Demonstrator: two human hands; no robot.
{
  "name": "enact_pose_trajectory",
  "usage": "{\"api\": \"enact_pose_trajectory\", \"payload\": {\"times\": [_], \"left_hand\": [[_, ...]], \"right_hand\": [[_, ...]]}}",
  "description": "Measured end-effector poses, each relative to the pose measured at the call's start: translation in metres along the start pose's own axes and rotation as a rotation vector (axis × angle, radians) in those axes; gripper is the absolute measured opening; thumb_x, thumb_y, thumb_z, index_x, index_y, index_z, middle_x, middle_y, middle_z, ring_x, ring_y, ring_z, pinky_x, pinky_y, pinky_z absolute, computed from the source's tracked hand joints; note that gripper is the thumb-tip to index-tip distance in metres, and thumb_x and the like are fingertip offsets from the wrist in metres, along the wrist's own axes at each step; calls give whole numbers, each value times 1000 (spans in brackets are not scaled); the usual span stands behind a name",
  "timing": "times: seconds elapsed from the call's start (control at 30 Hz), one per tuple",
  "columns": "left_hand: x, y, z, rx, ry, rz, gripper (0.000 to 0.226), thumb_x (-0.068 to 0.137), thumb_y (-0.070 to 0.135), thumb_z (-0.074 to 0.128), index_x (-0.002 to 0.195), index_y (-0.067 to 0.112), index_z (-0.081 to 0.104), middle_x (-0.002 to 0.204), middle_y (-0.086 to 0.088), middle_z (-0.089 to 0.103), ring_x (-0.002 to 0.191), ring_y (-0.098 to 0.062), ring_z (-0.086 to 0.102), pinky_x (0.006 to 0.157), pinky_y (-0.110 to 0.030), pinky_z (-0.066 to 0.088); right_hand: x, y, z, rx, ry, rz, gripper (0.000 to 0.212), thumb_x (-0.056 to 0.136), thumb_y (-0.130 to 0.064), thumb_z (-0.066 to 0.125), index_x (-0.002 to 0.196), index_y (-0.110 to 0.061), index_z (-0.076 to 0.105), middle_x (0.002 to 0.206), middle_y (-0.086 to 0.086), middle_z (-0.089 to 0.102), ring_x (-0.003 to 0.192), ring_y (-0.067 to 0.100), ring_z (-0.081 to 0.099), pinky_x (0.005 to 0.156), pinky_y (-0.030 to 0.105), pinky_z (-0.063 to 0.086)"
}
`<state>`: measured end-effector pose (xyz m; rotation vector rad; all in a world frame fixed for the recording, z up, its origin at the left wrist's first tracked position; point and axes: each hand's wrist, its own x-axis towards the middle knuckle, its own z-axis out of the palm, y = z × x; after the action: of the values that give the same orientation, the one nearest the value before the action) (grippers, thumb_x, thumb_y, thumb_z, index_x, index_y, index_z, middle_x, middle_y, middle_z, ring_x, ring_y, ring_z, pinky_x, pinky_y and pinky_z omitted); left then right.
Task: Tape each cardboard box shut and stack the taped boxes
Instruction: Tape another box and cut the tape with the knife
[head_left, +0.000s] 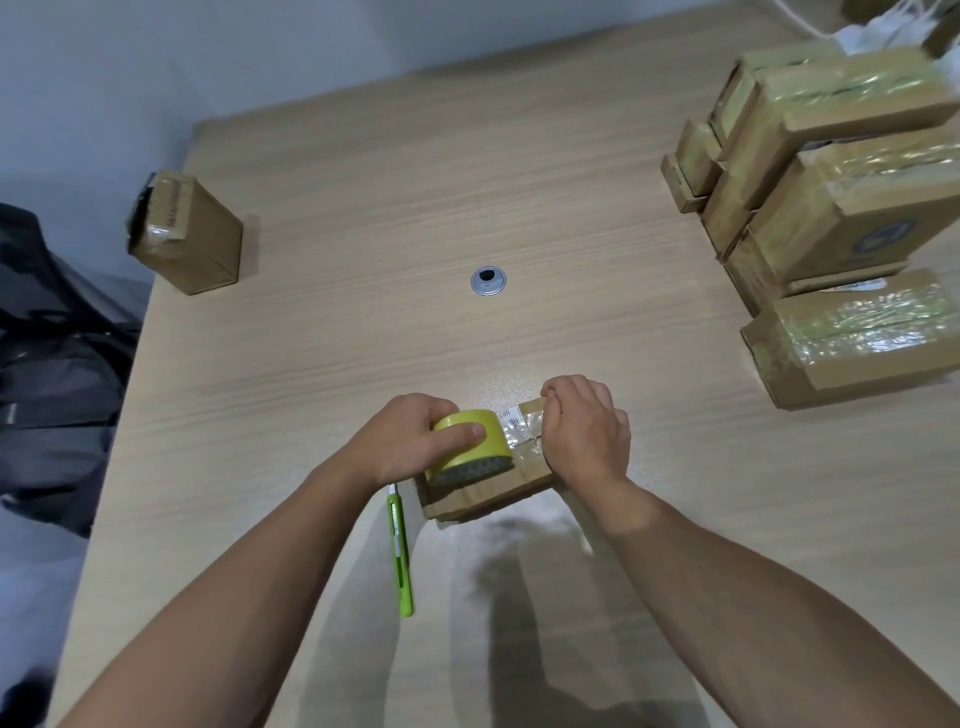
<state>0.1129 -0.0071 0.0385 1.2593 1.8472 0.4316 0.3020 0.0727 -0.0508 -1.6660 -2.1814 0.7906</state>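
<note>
Left hand (410, 441) grips tape roll (470, 447) on the small box (488, 493), near table (467, 208) front edge. Right hand (584, 428) curls over the box's right end, pressing tape. Taped stack (831, 197) crowds right edge; lone box (187, 234) at left edge; centre open. Green cutter (401, 556) just beside the box.

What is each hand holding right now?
Left hand: closed, gripping the tape roll.
Right hand: closed, fingers curled over the end of the cardboard box.
</note>
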Motion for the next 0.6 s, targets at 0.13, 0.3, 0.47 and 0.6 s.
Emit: {"api": "enact_pose_trajectory", "payload": {"times": [0.13, 0.3, 0.47, 0.6], "left_hand": [[1, -3, -5, 84, -8, -11, 42, 73, 60, 59, 55, 22, 55, 46, 12, 47, 47, -3, 46, 55, -27, 34], [-14, -21, 4, -152, 42, 24, 61, 72, 64, 64, 65, 4, 55, 57, 6, 42, 55, -9, 42, 56, -26, 32], [-25, -33, 6, -150, 62, 68, 63, 72, 66, 60, 73, 3, 61, 65, -1, 52, 64, -11, 52, 63, -28, 38], [-21, -29, -2, -67, 98, 49, 62, 69, 70, 56, 64, 8, 56, 55, 6, 42, 53, -8, 41, 52, -23, 32]], "right_hand": [[0, -1, 2, -5, 9, 0, 22, 103, -24, 41, 108, -29, 62, 114, -15, 61, 119, 13, 46, 90, 36, 30], [0, -2, 2, -8, 27, 30, 22, 103, -25, 38, 104, -28, 59, 108, -13, 60, 116, 14, 47, 88, 35, 28], [-1, -2, 3, -10, 39, 23, 22, 103, -25, 39, 103, -27, 60, 108, -12, 61, 116, 14, 47, 87, 34, 27], [-1, -2, 2, -13, 33, 21, 21, 103, -24, 39, 104, -27, 60, 109, -12, 61, 116, 15, 47, 86, 34, 27]]}}
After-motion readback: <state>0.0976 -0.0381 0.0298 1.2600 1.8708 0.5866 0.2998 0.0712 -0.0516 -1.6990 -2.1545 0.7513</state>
